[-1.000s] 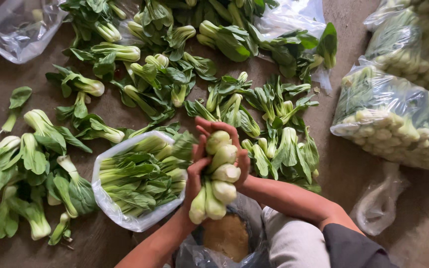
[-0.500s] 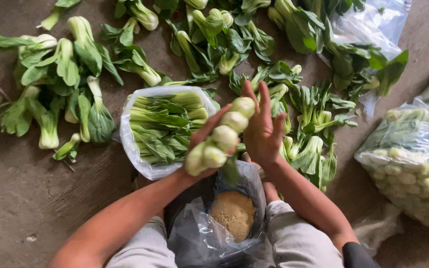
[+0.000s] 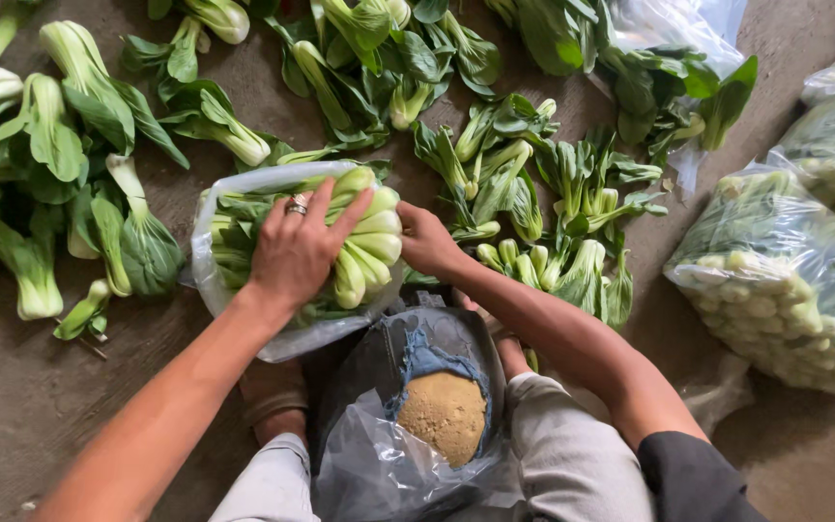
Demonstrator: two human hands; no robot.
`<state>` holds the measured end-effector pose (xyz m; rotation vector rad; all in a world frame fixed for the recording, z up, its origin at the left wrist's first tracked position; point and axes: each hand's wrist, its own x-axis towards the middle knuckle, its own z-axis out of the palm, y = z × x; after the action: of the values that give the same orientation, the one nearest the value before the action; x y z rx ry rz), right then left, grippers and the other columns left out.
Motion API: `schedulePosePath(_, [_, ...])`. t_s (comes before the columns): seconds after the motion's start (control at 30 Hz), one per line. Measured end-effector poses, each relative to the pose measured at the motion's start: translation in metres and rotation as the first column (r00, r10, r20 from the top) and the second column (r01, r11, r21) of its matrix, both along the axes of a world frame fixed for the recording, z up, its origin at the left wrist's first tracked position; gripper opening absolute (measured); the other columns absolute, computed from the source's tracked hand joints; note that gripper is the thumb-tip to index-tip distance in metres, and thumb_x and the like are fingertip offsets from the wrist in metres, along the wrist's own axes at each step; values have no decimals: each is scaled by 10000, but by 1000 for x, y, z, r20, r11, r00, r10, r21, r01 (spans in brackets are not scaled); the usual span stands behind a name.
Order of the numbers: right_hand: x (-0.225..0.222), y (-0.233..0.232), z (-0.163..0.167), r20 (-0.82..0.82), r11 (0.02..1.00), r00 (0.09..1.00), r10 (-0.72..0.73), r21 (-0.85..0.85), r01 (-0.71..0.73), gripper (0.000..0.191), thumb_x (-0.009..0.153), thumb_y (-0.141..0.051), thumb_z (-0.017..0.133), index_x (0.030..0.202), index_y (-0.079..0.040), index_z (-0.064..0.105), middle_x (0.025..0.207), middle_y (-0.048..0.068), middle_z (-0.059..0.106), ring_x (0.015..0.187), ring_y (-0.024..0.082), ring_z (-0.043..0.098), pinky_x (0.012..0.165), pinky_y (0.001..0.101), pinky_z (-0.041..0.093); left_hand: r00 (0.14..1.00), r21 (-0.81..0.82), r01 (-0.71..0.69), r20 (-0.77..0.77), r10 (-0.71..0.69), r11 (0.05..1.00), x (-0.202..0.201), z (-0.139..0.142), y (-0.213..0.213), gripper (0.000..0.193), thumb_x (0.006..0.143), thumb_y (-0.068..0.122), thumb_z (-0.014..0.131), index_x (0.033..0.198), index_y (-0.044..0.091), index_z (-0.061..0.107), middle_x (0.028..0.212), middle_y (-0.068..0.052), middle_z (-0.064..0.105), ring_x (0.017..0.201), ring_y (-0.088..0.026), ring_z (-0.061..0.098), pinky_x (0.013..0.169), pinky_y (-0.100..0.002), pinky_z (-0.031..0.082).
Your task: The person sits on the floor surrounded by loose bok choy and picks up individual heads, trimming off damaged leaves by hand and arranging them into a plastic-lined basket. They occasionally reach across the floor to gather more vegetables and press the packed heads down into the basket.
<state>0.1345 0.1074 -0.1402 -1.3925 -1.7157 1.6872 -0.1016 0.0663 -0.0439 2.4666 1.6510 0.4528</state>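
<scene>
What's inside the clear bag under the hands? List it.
The clear plastic bag holds bok choy, pale stems toward the right, green leaves toward the left. The left hand presses on top and the right hand grips the edge. Whatever lies beneath the hand and deeper down is hidden.

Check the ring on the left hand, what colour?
Silver-toned ring on the left hand, seen in the head view.

An open plastic bag [image 3: 234, 309] of bok choy lay on the floor [image 3: 31, 406] before the person's knees. The left hand [image 3: 297, 251] rested on the bunch [image 3: 364, 246] inside it; the right hand [image 3: 427, 242] touched the bag's right side. Loose bok choy [image 3: 60, 155] lay to its left, behind it and to its right. Filled bags [image 3: 775, 271] sat far right. A dark bag [image 3: 408, 406] sat between the knees.
</scene>
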Motion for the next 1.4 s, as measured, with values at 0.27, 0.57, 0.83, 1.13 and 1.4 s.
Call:
schedulePosePath(0.27, [7,-17,-8,-131,902,945,-300,-360,236,263,1016,-239,597,1201,-54,563,970,51,678,773,117,592,598,297,470,946,18,-88,-312,89,996,33,-47,-36,645,937,138,524,1580,161,473,1653,-279,280,1517,-421,321,1212,-598,218])
schedulePosePath(0.57, [27,-31,13,-258,768,941,-221,-641,4,228,1026,-213,588,1193,-70,528,1038,95,614,912,193,643,699,404,606,937,-95,-159,-328,120,983,44,-25,-29,826,868,103,607,1647,168,341,1692,-273,168,1585,-393,133,1214,-655,55])
schedulePosePath(0.83, [30,-33,14,-277,751,923,-266,-661,18,212,1012,-186,556,1178,-59,518,1087,113,653,964,229,693,740,444,628,904,-320,422,83,-418,848,32,8,-40,687,686,210,822,1318,133,562,1581,-106,391,1428,-286,386,1195,-649,159])
schedulePosePath(1.13, [39,-33,19,-197,751,980,10,-646,-138,323,996,-164,548,1292,-44,590,1028,108,714,886,203,710,759,341,600,995,105,91,38,-96,990,42,-18,-85,506,768,232,825,1257,141,731,1269,-55,676,1132,-204,635,1035,-464,418])
schedulePosePath(1.4, [49,-33,45,-38,937,943,330,-104,-332,351,859,-94,661,1195,5,632,939,84,721,831,115,644,777,295,549,998,-33,-38,39,39,999,55,-25,-85,446,723,260,852,1149,185,741,1094,-25,667,856,-235,658,816,-428,497])
